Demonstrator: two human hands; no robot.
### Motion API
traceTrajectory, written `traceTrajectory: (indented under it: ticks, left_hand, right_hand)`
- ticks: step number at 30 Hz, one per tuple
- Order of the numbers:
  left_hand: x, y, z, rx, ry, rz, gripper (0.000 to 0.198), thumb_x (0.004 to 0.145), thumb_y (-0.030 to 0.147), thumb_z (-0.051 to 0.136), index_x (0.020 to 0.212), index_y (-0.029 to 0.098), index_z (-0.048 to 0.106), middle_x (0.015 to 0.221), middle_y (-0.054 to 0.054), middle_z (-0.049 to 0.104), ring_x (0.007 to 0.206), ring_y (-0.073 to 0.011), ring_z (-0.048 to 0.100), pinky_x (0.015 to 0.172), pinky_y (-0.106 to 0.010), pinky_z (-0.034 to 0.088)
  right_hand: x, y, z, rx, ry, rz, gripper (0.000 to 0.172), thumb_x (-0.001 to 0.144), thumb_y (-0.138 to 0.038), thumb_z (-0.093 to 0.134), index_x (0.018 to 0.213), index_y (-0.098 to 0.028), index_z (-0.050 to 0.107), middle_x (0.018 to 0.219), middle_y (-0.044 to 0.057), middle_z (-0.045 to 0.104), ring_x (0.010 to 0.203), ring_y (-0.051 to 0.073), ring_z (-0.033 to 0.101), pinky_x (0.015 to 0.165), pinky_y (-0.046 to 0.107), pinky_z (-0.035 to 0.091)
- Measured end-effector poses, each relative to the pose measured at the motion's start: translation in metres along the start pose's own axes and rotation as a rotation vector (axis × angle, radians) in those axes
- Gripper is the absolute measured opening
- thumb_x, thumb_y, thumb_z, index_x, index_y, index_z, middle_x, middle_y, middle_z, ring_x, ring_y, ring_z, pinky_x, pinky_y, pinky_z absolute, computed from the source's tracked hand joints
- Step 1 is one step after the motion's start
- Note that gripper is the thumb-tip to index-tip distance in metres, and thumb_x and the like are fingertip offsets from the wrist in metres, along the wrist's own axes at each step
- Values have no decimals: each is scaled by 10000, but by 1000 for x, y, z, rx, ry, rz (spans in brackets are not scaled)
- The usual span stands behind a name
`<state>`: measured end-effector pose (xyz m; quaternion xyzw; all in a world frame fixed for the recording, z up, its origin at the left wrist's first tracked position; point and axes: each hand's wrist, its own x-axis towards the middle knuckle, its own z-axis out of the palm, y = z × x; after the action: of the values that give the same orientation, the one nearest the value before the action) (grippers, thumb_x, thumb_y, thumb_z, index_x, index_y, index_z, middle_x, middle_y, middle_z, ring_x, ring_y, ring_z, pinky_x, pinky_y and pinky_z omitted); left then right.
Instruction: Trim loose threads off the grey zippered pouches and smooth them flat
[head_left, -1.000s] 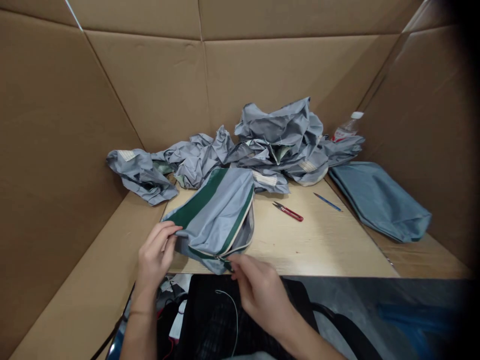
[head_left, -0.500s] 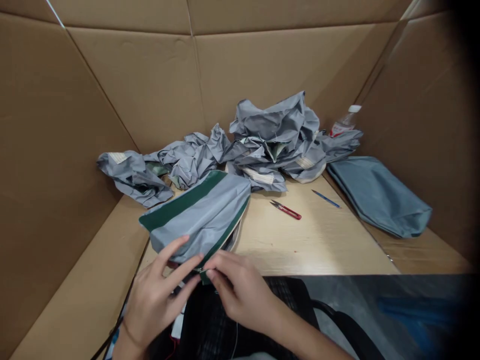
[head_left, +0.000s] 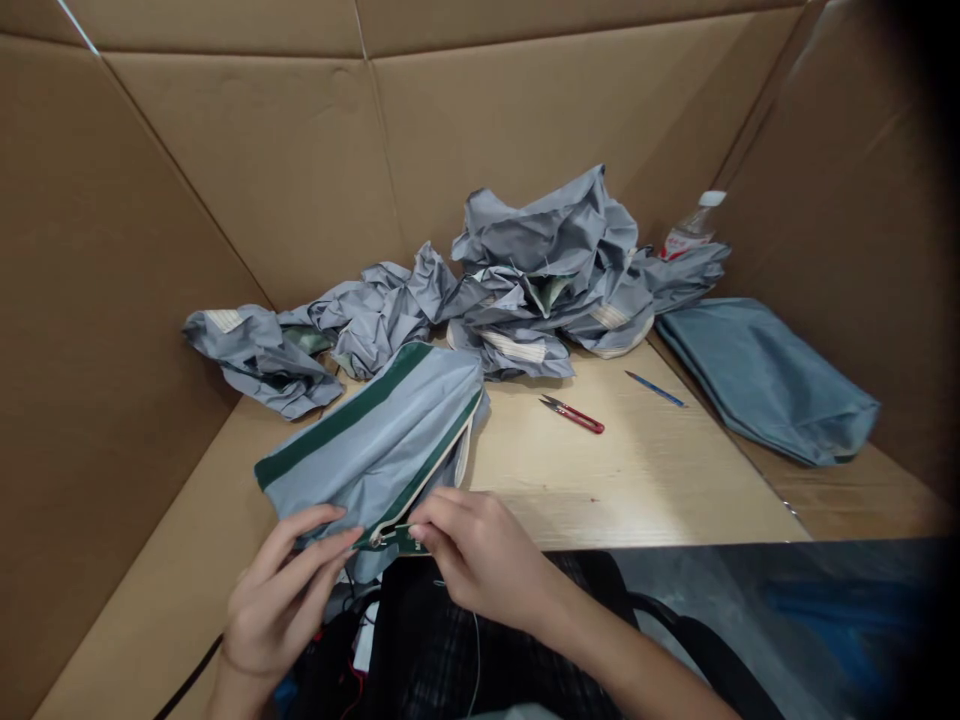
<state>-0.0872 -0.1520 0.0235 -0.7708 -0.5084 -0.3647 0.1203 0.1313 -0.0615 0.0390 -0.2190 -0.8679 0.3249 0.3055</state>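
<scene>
A grey-blue fabric zipper pouch (head_left: 367,425) with dark green bands lies tilted over the table's near edge. Its zipper edge runs along the right side, parted from the flap beyond it. My left hand (head_left: 281,590) grips the pouch's near corner, thumb and fingers closed on the cloth beside the metal zipper slider (head_left: 377,540). Just to the right, my right hand (head_left: 480,555) pinches the thin zipper pull between thumb and forefinger. A small dark green tab (head_left: 411,545) with pale lettering shows by those fingertips, partly covered.
Crumpled grey fabric pieces (head_left: 547,235) are heaped along the cardboard wall (head_left: 300,150). Red thread snips (head_left: 574,413) and a blue pencil (head_left: 656,389) lie on the table. A folded blue-green cloth item (head_left: 765,380) and a plastic bottle (head_left: 686,230) are at the right.
The pouch and my left hand have shifted left and a little down. My right hand has stayed nearly in place, so the hands are farther apart and the slider and tab now show.
</scene>
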Motion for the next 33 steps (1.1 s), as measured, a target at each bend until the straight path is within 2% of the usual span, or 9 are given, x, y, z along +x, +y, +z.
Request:
traceTrajectory:
  ticks: [7, 11, 12, 15, 20, 23, 25, 29, 33]
  left_hand:
    - [-6, -5, 1, -23, 3, -25, 594, 840, -43, 556, 1327, 296, 575, 1226, -77, 561, 955, -143, 625, 744, -226, 509]
    - [-4, 3, 6, 2, 104, -65, 657, 808, -61, 605, 1344, 316, 566, 1234, -69, 572, 850, -117, 609, 745, -250, 490]
    - [-2, 7, 7, 13, 115, -75, 654, 803, -61, 613, 1338, 312, 571, 1239, -69, 570, 819, -107, 599, 726, -248, 482]
    - [4, 16, 10, 55, 121, -81, 561, 801, -49, 625, 1264, 268, 618, 1225, -73, 571, 783, -98, 582, 664, -236, 461]
    - [12, 28, 14, 135, 193, -110, 346, 795, 37, 677, 1098, 195, 624, 1141, -93, 522, 906, -155, 575, 724, -267, 490]
    - [8, 31, 20, 142, 304, -236, 353, 717, 158, 780, 980, 174, 545, 1024, -75, 444, 953, -196, 526, 727, -295, 493]
    - [0, 29, 26, 76, 332, -338, 364, 701, 222, 798, 885, 186, 487, 941, -41, 428, 887, -178, 528, 706, -288, 486]
    - [-22, 16, 35, 59, 141, -471, 231, 825, 353, 688, 881, 190, 535, 841, -26, 532, 837, -187, 579, 738, -298, 481]
    - [-40, 2, 38, -122, 49, -586, 332, 855, 489, 601, 925, 165, 605, 869, -61, 638, 823, -206, 632, 721, -295, 510]
  right_hand:
    - [-8, -7, 6, -78, 25, -4, 194, 951, -139, 403, 890, -153, 586, 803, 36, 608, 705, 130, 573, 628, 230, 416]
    - [-3, -17, 18, -173, 12, 123, 115, 907, -233, 530, 925, -146, 604, 832, 52, 659, 744, 173, 630, 648, 258, 440]
    - [-1, -19, 21, -220, -1, 160, 150, 891, -285, 577, 919, -140, 606, 825, 59, 667, 736, 194, 639, 632, 270, 435]
    - [6, -23, 28, -309, -35, 214, 238, 923, -367, 577, 868, -137, 601, 779, 63, 669, 685, 211, 641, 566, 275, 380]
    - [10, -17, 28, -223, -41, 130, 167, 969, -214, 472, 869, -151, 590, 777, 35, 654, 685, 162, 615, 571, 258, 331]
    - [9, -14, 27, -80, 20, 136, 180, 945, -199, 498, 774, -166, 542, 717, 0, 612, 665, 125, 580, 570, 235, 317]
    - [8, -15, 25, -25, 34, 154, 207, 939, -190, 500, 733, -168, 505, 673, -15, 571, 640, 111, 551, 557, 229, 304]
    - [7, -16, 21, -49, -75, 124, 203, 964, -212, 466, 768, -170, 491, 699, -12, 563, 648, 114, 538, 559, 241, 292]
    - [5, -10, 21, -114, -221, 4, 190, 978, -241, 436, 803, -179, 479, 756, -5, 584, 659, 124, 527, 560, 259, 276]
